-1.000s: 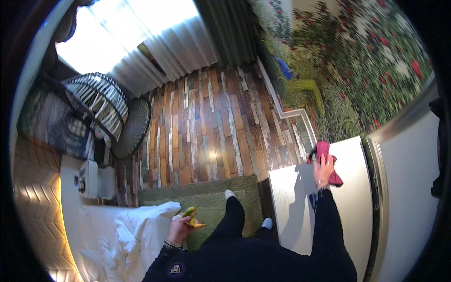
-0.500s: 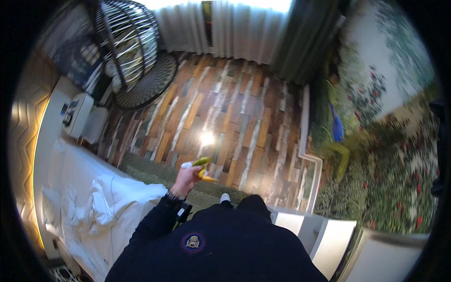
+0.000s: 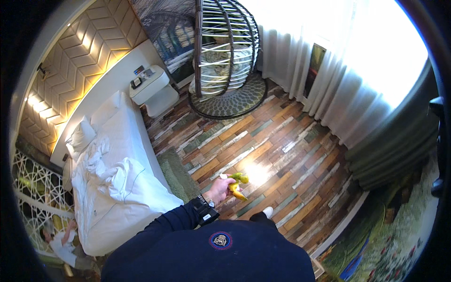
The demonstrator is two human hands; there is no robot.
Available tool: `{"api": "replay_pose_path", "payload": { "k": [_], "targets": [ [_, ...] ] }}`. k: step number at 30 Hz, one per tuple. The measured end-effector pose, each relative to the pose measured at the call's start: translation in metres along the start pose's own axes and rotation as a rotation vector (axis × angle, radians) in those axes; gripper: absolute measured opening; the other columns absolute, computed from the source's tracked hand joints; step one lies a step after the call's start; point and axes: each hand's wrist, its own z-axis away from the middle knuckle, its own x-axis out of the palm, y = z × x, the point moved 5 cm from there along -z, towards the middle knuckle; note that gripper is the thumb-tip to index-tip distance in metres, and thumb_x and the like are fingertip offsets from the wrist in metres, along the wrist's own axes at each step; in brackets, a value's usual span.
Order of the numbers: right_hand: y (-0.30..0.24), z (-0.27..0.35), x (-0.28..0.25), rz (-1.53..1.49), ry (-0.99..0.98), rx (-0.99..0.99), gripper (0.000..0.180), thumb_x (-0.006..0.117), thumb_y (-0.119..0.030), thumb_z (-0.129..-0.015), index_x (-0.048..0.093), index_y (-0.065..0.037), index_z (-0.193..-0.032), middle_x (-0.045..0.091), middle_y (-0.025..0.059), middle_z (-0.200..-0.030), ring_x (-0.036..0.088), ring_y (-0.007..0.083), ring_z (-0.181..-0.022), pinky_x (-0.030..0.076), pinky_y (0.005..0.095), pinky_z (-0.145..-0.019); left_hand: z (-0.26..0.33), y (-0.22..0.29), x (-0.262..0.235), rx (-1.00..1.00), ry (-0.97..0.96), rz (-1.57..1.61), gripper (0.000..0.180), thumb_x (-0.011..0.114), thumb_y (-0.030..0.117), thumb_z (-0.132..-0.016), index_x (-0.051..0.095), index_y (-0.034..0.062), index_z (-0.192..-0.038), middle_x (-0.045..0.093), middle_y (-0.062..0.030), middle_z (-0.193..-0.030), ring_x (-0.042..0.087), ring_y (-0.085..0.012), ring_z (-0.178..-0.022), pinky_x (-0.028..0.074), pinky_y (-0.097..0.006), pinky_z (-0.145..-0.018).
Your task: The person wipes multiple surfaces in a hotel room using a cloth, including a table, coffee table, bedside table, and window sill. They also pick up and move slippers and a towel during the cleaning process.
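Observation:
My left hand (image 3: 218,189) is closed around a yellow-green thing with drooping lobes (image 3: 237,187) that looks like a banana peel. A small white piece (image 3: 223,176) shows at its upper edge, too small to make out. The hand is held out in front of my body above the floor, at the end of a dark sleeve. A watch and a black strapped device (image 3: 206,214) sit on that wrist. My right hand is out of the picture.
A bed with rumpled white bedding (image 3: 127,185) stands on the left, a green rug (image 3: 176,174) beside it. Beyond are a white nightstand (image 3: 152,87) and a hanging egg chair (image 3: 228,51) over a round base (image 3: 230,105). Another person (image 3: 63,244) crouches at the bed's near end.
My view has swung to the left, bringing the bed, padded headboard wall and other person into sight. The left hand still grips the yellow-green thing.

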Motion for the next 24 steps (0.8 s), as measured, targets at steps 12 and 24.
{"api": "replay_pose_path", "payload": {
  "k": [12,24],
  "targets": [
    [-0.584,-0.166,0.065,-0.171,-0.141,-0.605,0.028,0.063,-0.001,-0.079,0.066,-0.004,-0.107,0.067,0.0034,-0.096,0.060,0.0157,-0.082,0.049,0.0297,-0.077,-0.187,0.048,0.041,-0.025,0.247,0.303,0.036,0.047,0.012,-0.094,0.044,-0.0005,-0.128,0.058,-0.0219,-0.117,0.063,-0.0400,-0.099,0.051,-0.056,-0.085],
    [-0.830,-0.196,0.156,-0.268,-0.344,-0.610,0.038,0.061,0.004,-0.080,0.058,0.000,-0.118,0.066,0.0044,-0.107,0.063,0.0142,-0.094,0.049,0.0267,-0.085,-0.434,0.209,0.237,0.149,-0.046,0.365,0.048,0.050,0.002,-0.087,0.042,0.0117,-0.133,0.056,-0.0164,-0.114,0.063,-0.0339,-0.087,0.053,-0.060,-0.081]
  ]
}}
